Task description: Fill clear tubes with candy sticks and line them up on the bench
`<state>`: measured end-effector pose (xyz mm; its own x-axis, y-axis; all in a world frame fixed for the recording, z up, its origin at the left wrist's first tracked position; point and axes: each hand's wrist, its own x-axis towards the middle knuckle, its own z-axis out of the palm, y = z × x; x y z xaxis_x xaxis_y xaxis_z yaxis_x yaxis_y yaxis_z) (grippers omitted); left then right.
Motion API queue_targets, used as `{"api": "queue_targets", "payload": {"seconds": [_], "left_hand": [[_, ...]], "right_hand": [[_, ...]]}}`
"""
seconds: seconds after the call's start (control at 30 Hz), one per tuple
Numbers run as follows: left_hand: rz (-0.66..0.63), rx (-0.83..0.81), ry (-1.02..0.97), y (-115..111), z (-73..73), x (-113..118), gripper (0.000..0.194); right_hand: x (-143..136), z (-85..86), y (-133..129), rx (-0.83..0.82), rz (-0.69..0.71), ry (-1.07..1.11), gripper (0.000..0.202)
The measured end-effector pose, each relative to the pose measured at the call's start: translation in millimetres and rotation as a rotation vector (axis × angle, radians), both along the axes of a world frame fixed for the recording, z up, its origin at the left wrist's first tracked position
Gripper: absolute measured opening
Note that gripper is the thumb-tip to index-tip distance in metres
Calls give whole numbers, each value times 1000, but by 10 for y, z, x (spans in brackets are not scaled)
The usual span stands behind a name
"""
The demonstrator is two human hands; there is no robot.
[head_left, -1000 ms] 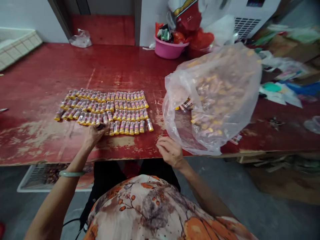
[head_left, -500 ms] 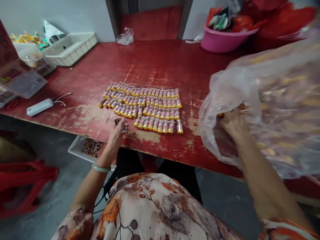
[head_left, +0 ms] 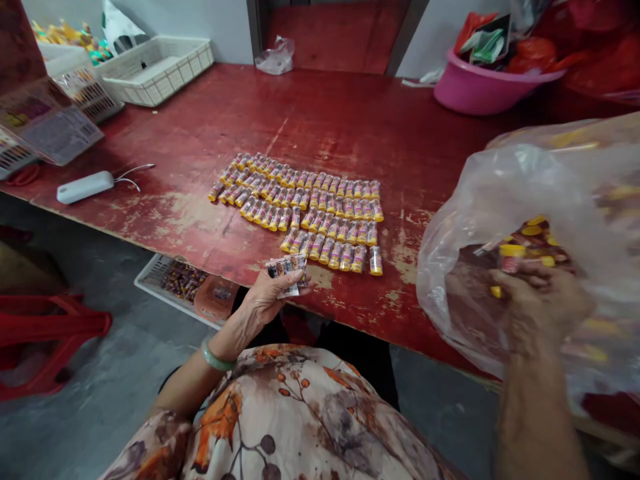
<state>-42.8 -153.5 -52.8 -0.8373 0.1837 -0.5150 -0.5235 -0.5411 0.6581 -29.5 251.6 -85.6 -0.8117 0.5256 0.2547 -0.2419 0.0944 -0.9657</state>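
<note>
My left hand (head_left: pixel 270 293), at the table's front edge, is closed on small printed paper slips (head_left: pixel 287 268). Just beyond it lie rows of small clear tubes (head_left: pixel 320 223) with yellow ends and purplish labels. One tube (head_left: pixel 375 261) sits slightly apart at the right end of the front row. My right hand (head_left: pixel 545 303) is inside the mouth of a clear plastic bag (head_left: pixel 450 200), its fingers curled. At its fingertips shows a yellow-capped tube (head_left: pixel 511 259), which it appears to grip. More tubes (head_left: pixel 537 230) lie deeper in the bag.
A white device with a cable (head_left: pixel 86 187) lies on the red table (head_left: pixel 200 127). White baskets (head_left: pixel 155 73) stand at back left, a pink basin (head_left: pixel 490 87) at back right. Below the front edge is a crate (head_left: pixel 183 287) of small items; a red stool (head_left: pixel 45 340) stands left.
My left hand has moved right and towards me, turning the printed slips into view. My right hand has shifted within the bag, where yellow-capped tubes now show. The whole view has swung somewhat.
</note>
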Motion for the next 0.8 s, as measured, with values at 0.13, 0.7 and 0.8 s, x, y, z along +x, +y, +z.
{"api": "queue_targets", "payload": {"seconds": [0.13,0.7,0.8], "left_hand": [[9,-1,1,109,-18,17,39],[-57,-127,-35,371,-63,222,37],[-106,-133,8,476,-68,266,37]], "right_hand": [[372,206,-885,-438,78,102,29],[357,193,-2167,-536,479,-402,29],[329,190,-2220,-339,385,-315,22]]}}
